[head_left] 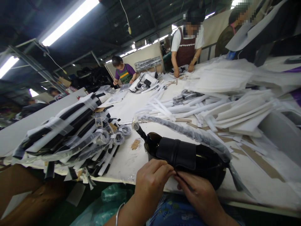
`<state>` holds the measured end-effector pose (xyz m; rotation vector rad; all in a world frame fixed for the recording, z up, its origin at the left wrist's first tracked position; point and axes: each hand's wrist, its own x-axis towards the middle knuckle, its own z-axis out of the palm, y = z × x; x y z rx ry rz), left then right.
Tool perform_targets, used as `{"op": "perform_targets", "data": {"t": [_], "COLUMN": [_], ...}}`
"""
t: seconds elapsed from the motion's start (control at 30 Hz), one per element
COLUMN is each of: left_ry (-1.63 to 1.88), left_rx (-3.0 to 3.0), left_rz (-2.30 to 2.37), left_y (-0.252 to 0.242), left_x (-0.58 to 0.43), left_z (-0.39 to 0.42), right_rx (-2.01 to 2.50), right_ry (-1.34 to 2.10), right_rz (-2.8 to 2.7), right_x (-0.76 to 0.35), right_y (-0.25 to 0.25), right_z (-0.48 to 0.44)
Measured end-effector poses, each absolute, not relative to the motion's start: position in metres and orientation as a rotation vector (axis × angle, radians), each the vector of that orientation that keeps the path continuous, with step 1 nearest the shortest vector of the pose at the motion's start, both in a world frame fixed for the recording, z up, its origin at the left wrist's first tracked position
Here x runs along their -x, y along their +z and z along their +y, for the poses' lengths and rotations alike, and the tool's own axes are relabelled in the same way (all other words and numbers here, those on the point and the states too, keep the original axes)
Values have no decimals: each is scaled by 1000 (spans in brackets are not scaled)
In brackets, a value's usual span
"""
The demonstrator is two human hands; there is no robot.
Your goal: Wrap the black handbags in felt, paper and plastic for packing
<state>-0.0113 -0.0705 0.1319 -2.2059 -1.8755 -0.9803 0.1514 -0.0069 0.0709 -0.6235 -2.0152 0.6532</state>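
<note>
A black handbag (176, 152) lies on the table edge right in front of me. Its handle (188, 131) is wrapped in clear plastic and arches over the far side. A gold zipper shows in the partly open top, beside a wide black flap. My left hand (152, 177) is closed, thumb and fingers pinching at the bag's near edge. Against the same edge, my right hand (199, 188) has its fingers closed close to the left fingertips. The exact bit of the bag between the fingers is hidden.
Plastic-wrapped black bags and straps (70, 125) are piled at the left. White foam sheets (249, 113) and strips cover the right side. Small brown tags (135, 143) lie near the bag. Across the table, a person in a maroon apron (186, 47) and another in purple (124, 73) work.
</note>
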Motion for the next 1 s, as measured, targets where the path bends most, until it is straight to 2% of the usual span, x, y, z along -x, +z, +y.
{"op": "perform_targets", "data": {"t": [0.23,0.53,0.67,0.87,1.0], "left_ry": [-794,-726,-789,-987,-1069], "left_rx": [2267,2320,2303,2301,2359], "left_rz": [-1903,-1869,-1802,-1614,-1579], "left_y": [132,129,126,122,121], "left_x": [13,15,15,22,24], "left_z": [-68,-63,-64,-72,-73], "right_rx": [524,519,538,733,801], "right_ry": [412,446,643,1279,1473], "right_rz": [-2092,-2065,-1989,-1866,-1813], "right_x": [-155,-157,-155,-152,-153], "right_y": [62,60,67,78,84], "right_z": [-5,-8,-9,-15,-16]}}
